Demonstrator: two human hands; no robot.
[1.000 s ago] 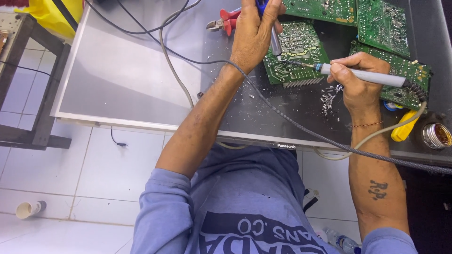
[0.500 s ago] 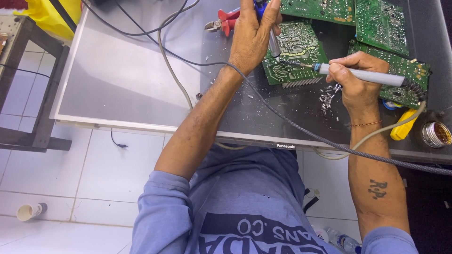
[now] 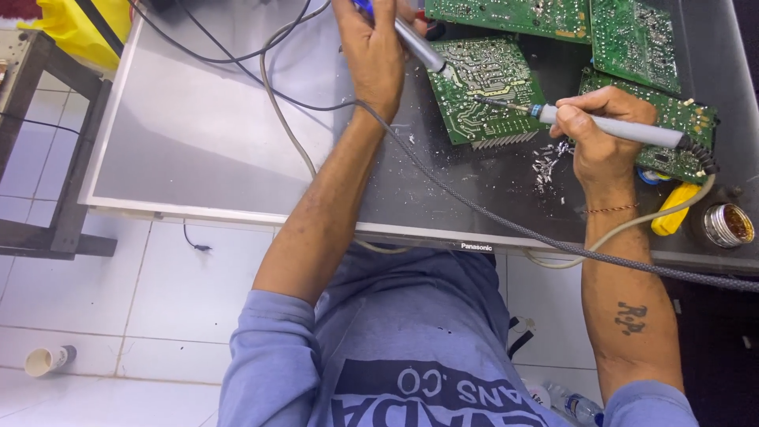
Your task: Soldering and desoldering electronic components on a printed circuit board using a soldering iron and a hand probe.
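My right hand is clenched around the grey plastic handle of a soldering iron, whose thin metal tip rests on the solder side of a green rectangular circuit board. A cream cord runs from the iron's back end down past my wrist, where I wear a thin thread bracelet.

My left hand grips a slim tool with a silver barrel and blue top, likely a solder sucker; its nozzle touches the same board near the upper left corner, a little apart from the iron's tip. A grey braided cable crosses under my left wrist and trails off to the right.

The board lies on a flat grey screen panel that serves as the work surface. Just below the board, small bits of solder and metal scraps are scattered. More green circuit boards lie above and to the right. By my right forearm sit a yellow-handled tool and a small round metal tin. On the white tiled floor, far left, lies a paper cup.
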